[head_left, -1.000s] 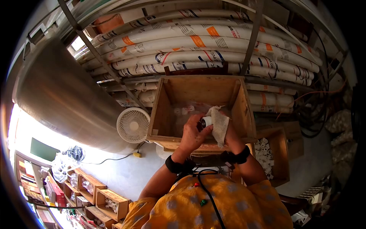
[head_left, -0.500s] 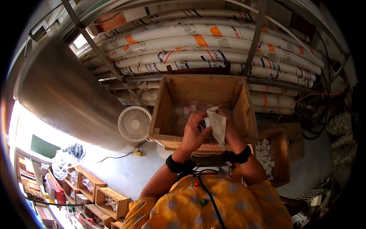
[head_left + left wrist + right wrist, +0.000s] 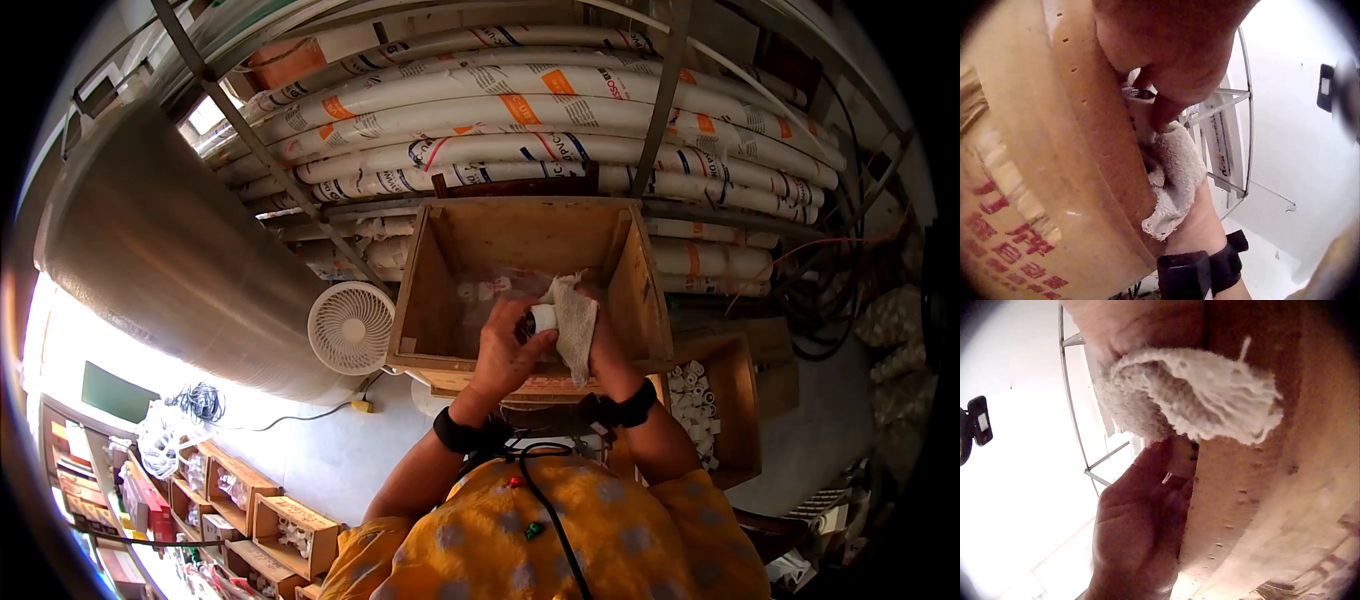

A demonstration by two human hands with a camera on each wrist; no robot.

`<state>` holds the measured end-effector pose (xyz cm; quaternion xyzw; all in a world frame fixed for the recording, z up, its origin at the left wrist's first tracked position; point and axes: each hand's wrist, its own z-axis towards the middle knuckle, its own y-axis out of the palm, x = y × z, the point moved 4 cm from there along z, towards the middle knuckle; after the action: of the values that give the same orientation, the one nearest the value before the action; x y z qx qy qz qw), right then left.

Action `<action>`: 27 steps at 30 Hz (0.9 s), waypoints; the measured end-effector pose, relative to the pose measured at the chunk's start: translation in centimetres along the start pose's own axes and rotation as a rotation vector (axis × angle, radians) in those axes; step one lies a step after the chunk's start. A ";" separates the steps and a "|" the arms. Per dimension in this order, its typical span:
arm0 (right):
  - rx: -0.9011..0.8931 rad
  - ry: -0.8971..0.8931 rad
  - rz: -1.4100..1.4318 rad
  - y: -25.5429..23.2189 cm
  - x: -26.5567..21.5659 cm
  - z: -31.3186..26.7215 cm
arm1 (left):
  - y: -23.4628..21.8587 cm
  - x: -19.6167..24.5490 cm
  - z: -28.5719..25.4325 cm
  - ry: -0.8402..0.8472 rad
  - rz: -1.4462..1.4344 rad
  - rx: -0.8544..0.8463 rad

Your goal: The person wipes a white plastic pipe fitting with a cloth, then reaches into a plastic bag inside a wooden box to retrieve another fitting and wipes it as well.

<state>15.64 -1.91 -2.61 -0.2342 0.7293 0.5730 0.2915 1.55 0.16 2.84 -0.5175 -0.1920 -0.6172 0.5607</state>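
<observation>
Over the near side of a wooden box (image 3: 535, 225), my left hand (image 3: 503, 350) holds a small white pipe fitting (image 3: 543, 319) between thumb and fingers. A dark threaded end (image 3: 1140, 94) of the fitting shows in the left wrist view. My right hand (image 3: 606, 345) grips a whitish towelling cloth (image 3: 575, 325) against the fitting's other side. One frayed edge of the cloth (image 3: 1172, 206) hangs down beside the box wall. The right fingers are mostly hidden behind the cloth. Clear plastic with white pieces (image 3: 485, 290) lies inside the box.
A small white fan (image 3: 351, 327) stands left of the box. To the right, a lower wooden box (image 3: 740, 410) holds several white fittings (image 3: 692, 400). Wrapped white pipes (image 3: 450, 110) are stacked on a metal rack behind. More wooden boxes (image 3: 295, 535) sit at lower left.
The white fitting has turned between my hands, so more of its white side shows. Both hands and the cloth stay in nearly the same place over the box.
</observation>
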 end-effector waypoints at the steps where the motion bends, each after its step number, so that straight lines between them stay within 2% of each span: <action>1: -0.004 0.007 -0.043 0.2 -0.2 -0.1 | -0.1 0.0 0.0 0.012 -0.004 0.007; 3: -0.013 0.021 -0.129 0.4 -0.5 -0.2 | -0.3 0.0 -0.1 0.041 -0.004 0.008; 6: -0.017 -0.124 -0.676 0.8 -0.6 -0.3 | -0.4 0.3 -0.1 0.109 0.001 0.009; 9: -0.172 -0.073 -0.337 2.4 -1.3 -1.0 | -0.4 0.4 0.0 0.109 0.006 0.003; 12: -0.206 -0.181 -0.433 2.1 -1.3 -1.1 | -0.3 0.1 0.1 0.054 0.018 -0.012; 15: -0.209 -0.190 -0.328 1.2 -0.8 -0.7 | 0.0 0.2 0.1 0.001 0.059 -0.037; 18: -0.059 -0.224 -0.339 -0.6 0.0 0.1 | 0.2 0.1 0.2 -0.001 0.083 -0.032; 20: -0.053 -0.225 -0.343 -1.4 0.5 0.6 | 0.3 0.1 0.2 0.022 0.077 -0.018; 24: -0.108 -0.249 -0.345 -0.1 -0.6 -0.5 | 0.2 0.1 0.0 0.033 0.032 -0.014; 27: -0.065 -0.211 -0.204 -0.8 0.1 -0.2 | 0.3 -0.6 -0.2 0.014 -0.065 0.008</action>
<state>16.13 -2.25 -3.18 -0.2549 0.6481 0.5849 0.4158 1.67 0.21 2.18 -0.5045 -0.2071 -0.6379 0.5437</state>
